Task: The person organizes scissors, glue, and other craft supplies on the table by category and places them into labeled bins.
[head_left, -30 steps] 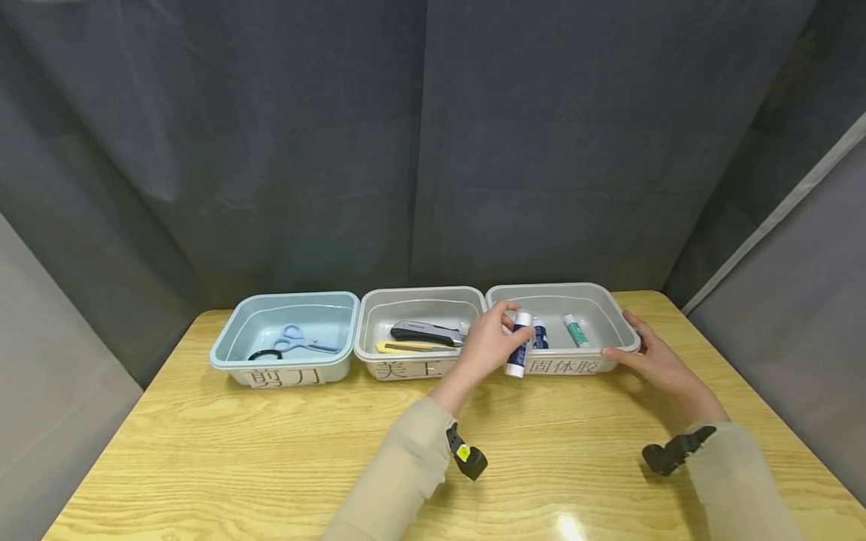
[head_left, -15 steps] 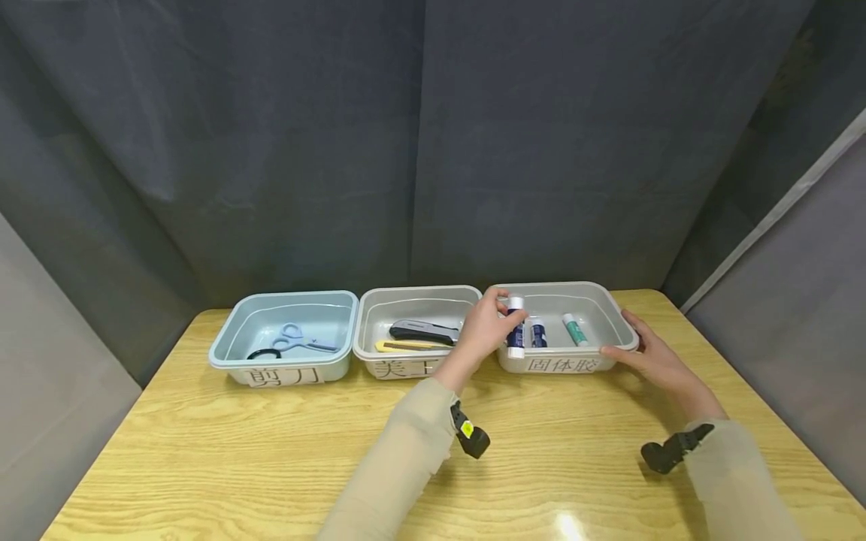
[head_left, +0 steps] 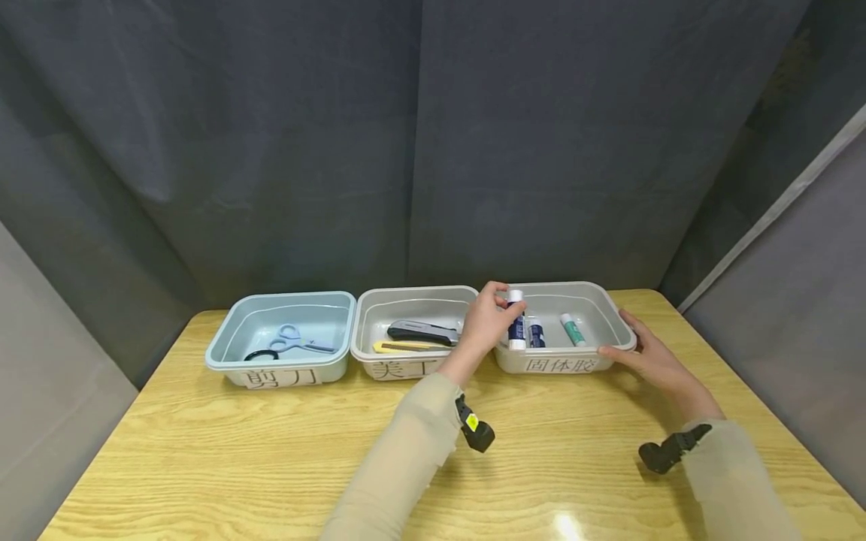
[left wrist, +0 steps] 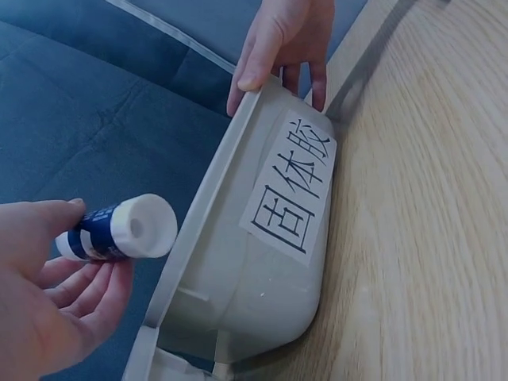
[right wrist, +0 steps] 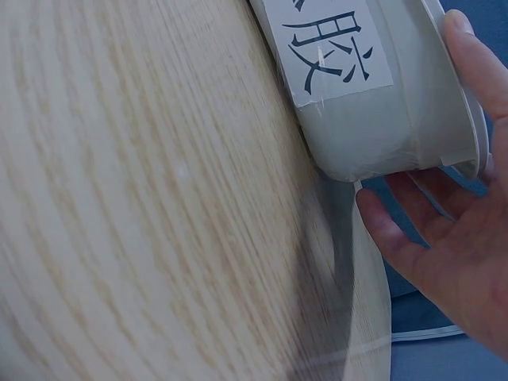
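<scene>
My left hand [head_left: 485, 323] pinches a navy-and-white glue stick [head_left: 516, 321] between thumb and fingers, over the left end of the right-hand grey bin [head_left: 551, 361]. In the left wrist view the glue stick [left wrist: 107, 230] lies sideways in the fingers, its white end beside the bin's rim. Inside that bin are a smaller navy glue stick [head_left: 537, 334] and a green one [head_left: 572, 330]. My right hand [head_left: 646, 357] holds the bin's right end; in the right wrist view its thumb lies at the rim and the fingers [right wrist: 389, 226] reach along the end wall.
A middle grey bin [head_left: 399, 368] holds a grey-black utility knife [head_left: 422, 331] and a yellow one [head_left: 406, 347]. The blue bin [head_left: 237, 367] on the left contains light-blue scissors [head_left: 298, 342] and a black ring-shaped handle. Dark curtains [head_left: 406, 150] rise behind the wooden table [head_left: 271, 451].
My left hand has carried the glue stick up and back, from in front of the right-hand bin's front wall to over its inside. The right hand keeps its place on the bin.
</scene>
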Motion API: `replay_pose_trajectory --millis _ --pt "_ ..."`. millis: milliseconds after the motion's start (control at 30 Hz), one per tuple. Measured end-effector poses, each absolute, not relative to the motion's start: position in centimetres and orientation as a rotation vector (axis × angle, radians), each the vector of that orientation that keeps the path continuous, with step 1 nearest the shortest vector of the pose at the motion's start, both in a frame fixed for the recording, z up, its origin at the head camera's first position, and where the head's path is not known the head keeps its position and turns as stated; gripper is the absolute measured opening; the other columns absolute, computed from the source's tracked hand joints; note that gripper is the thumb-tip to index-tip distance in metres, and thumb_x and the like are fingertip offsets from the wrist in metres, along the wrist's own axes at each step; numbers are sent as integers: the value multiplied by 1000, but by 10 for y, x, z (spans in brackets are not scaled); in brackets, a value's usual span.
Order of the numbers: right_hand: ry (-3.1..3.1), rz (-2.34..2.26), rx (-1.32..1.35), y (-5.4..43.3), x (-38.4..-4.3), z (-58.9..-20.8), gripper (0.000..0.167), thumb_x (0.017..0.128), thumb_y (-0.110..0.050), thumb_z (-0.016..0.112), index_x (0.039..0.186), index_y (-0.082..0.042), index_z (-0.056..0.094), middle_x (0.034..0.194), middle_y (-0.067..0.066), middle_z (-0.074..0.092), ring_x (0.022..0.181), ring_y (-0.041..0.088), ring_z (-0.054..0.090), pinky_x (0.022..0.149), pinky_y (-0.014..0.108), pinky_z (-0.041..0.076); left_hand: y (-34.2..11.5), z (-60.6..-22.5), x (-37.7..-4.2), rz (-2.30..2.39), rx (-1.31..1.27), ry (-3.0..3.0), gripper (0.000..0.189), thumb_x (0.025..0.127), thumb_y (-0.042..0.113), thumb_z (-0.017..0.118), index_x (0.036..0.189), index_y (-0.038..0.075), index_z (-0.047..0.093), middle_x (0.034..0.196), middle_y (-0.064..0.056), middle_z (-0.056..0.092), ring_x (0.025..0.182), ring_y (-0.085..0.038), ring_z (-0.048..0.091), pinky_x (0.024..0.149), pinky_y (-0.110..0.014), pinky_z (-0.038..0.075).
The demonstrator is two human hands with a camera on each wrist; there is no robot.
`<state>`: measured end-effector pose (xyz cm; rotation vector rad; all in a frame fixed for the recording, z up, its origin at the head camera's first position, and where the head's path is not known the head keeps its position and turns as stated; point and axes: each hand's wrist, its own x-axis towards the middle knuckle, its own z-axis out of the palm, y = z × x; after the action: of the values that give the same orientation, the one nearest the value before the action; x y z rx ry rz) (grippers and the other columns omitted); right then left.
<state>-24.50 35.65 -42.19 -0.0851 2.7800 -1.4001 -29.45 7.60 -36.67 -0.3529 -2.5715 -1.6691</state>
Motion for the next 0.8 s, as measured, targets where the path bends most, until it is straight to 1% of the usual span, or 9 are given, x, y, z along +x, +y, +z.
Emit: replay_pose_trajectory --millis 133,333,533,667,800 --pt "2777 -1401 -80 357 -245 -421 94 87 -33 61 146 -11 -9 149 26 2 131 49 13 99 66 18 78 -367 -298 -1706 -322 -2523 40 83 29 66 117 13 53 84 -2 60 65 -9 53 56 -21 44" --pt "2786 -1402 -84 357 -244 -420 93 87 -32 61 146 -9 -8 148 28 5 130 49 15 99 65 20 81 -370 -301 -1598 -339 -2546 42 83 30 66 118 12 52 86 -3 61 66 -10 54 55 -19 43" --pt "2790 -1398 -84 354 -243 -419 94 87 -32 61 146 -10 -8 148 28 5 130 50 15 99 66 19 82 -376 -305 -1597 -364 -2520 39 83 26 66 118 12 55 88 -4 60 67 -11 54 55 -20 43" --pt "2798 -1396 -91 354 -243 -419 93 87 -31 61 146 -8 -7 148 27 5 130 49 15 99 66 19 83 -377 -306 -1540 -378 -2535 38 83 26 67 117 14 55 87 -3 61 70 -11 53 56 -20 42" --pt "2797 -1390 -79 354 -245 -420 94 86 -33 62 146 -11 -8 149 26 4 131 49 14 99 66 18 84 -376 -306 -1443 -419 -2570 37 83 26 67 116 13 55 90 -4 60 74 -12 52 59 -20 42"
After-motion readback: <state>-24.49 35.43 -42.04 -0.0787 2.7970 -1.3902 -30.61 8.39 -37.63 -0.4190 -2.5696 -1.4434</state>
